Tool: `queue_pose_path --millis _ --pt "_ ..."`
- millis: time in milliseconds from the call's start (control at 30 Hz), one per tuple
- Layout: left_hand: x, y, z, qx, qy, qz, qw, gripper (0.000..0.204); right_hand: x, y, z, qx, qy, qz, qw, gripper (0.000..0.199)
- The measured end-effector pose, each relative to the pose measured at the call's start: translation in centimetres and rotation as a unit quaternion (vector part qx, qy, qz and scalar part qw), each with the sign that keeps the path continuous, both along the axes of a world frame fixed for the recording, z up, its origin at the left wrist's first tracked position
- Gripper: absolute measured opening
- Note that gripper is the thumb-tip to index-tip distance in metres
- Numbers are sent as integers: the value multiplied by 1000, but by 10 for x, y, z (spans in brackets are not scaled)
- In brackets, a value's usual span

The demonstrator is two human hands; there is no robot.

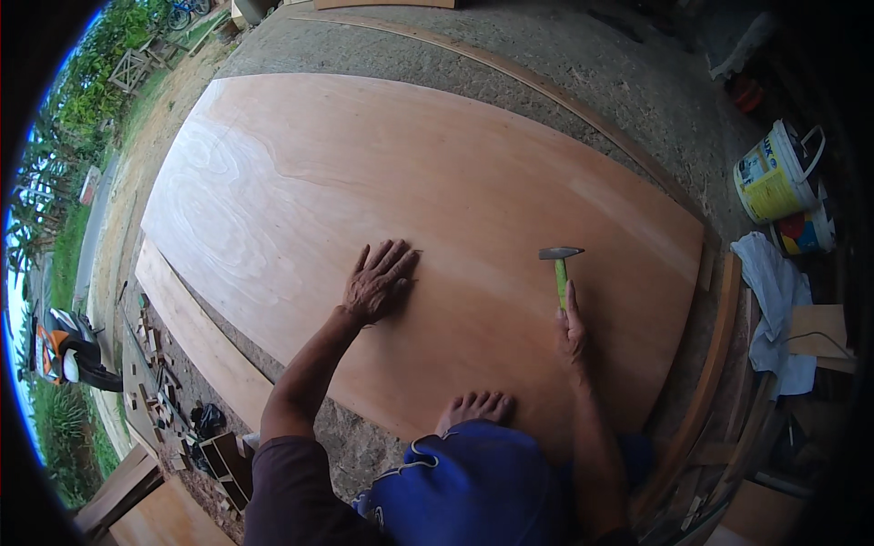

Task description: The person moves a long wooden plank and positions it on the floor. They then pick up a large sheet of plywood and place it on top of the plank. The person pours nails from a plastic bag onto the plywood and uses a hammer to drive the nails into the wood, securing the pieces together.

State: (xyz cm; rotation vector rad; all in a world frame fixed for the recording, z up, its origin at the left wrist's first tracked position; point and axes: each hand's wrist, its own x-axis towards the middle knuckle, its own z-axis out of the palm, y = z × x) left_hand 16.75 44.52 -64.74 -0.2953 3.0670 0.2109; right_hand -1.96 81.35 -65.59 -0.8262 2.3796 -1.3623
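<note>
A large plywood sheet (455,182) lies flat in front of me, its left part paler with swirling grain. My left hand (376,284) rests on the sheet near its middle, fingers stretched out; thin dark bits, perhaps nails, show by the fingertips, too small to make out. In my right hand (572,332) is a hammer (561,273) with a green handle and a grey metal head. The head is above the sheet, to the right of my left hand. My bare foot (478,407) stands on the sheet's near edge.
A long wooden strip (537,82) lies beyond the sheet. Buckets (774,175) and a pale cloth (774,282) are at the right, near a wooden beam (706,387). A narrow board (205,332) and wood offcuts (168,396) lie left; a motorcycle (73,350) stands outside.
</note>
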Motion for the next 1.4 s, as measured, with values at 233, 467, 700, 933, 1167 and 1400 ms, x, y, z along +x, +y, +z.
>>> queue_pose_path --millis 233,467,700,933,1167,1400 --pt "21 -32 47 15 181 236 954 55 -5 -2 40 67 -190 -14 979 59" --pt "189 129 66 106 -1 192 976 50 -9 -7 -24 82 37 -10 996 54" --pt "267 87 95 108 77 307 942 42 -28 -9 -50 167 114 -5 979 56" --pt "253 37 73 30 1 20 999 48 -8 -20 -37 168 87 -65 980 55" --pt "179 13 1 231 153 52 959 41 -18 4 -35 189 142 -81 968 54" --pt "164 -25 -6 139 130 -80 978 31 24 -42 -12 367 111 -181 906 54"
